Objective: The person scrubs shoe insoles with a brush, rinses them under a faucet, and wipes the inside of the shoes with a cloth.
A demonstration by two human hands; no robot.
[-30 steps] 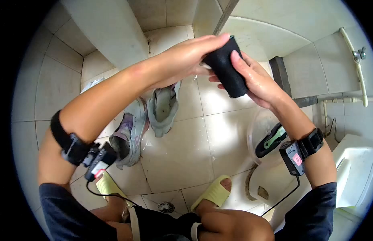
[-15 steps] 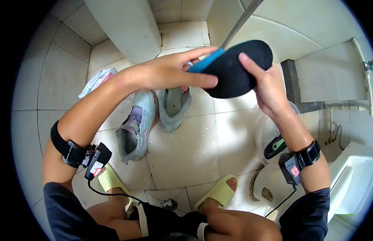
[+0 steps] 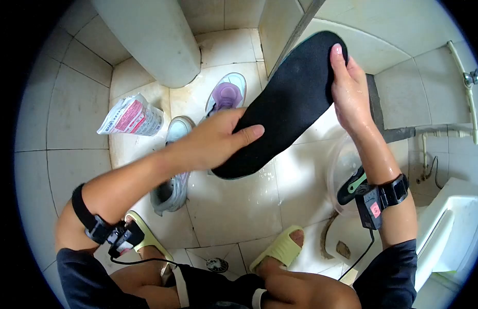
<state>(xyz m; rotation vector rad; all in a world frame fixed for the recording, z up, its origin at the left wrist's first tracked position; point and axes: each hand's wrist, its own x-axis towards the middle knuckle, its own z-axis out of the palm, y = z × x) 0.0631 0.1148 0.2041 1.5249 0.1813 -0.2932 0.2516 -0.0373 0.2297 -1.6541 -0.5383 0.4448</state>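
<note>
A black insole [image 3: 295, 98] with a thin blue edge is held up slantwise between my hands, its dark side facing the camera. My left hand [image 3: 218, 136] pinches the lower left end, thumb on top. My right hand [image 3: 350, 85] grips the upper right end, with the thumb on the dark face. Below my left forearm a pale grey shoe [image 3: 169, 195] rests on the tiles, partly covered by the arm. Behind my left hand another shoe with a lilac tongue [image 3: 227, 95] is partly hidden.
A white and pink bag [image 3: 136, 116] stands at the left near a thick pillar [image 3: 151, 41]. At the right, a clear basin [image 3: 334, 190] holds a black and green brush [image 3: 351, 186]. A floor drain [image 3: 216, 263] lies between the yellow-green slippers [image 3: 282, 250]. Pipes run along the right wall.
The insole was bent between my hands and is now stretched out flatter. My left hand has moved down and left, my right hand slightly up. More of the bag and the rear shoe shows.
</note>
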